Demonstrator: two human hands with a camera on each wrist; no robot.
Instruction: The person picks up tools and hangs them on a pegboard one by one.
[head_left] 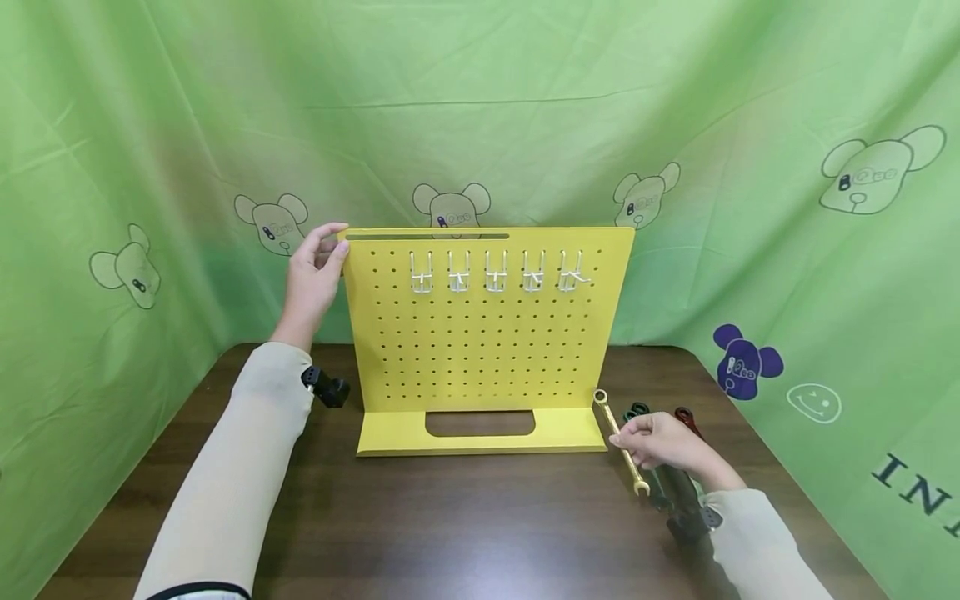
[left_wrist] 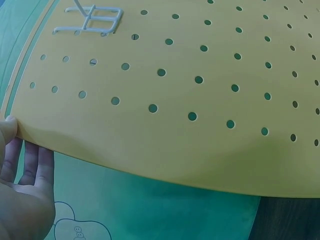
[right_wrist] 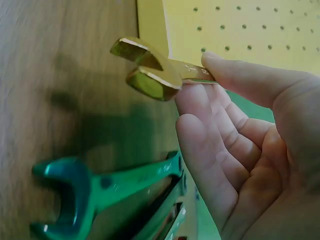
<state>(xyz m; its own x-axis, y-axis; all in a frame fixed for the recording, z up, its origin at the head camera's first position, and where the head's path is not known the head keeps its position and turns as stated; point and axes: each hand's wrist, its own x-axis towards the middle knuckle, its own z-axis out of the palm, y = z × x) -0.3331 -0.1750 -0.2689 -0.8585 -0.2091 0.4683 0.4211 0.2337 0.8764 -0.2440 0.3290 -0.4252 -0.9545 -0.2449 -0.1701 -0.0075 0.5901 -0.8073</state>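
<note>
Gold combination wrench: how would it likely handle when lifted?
The gold combination wrench is probably stiff: it looks straight although the right hand pinches it at just one spot. Its metallic sheen suggests it may be heavy for its size and somewhat slippery. Its broad, flat-looking open end should make rolling unlikely.

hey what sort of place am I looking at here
Probably a staged demonstration corner rather than a working shop: a printed green curtain hangs behind a wooden table, where a yellow pegboard stands near a gold wrench.
</note>
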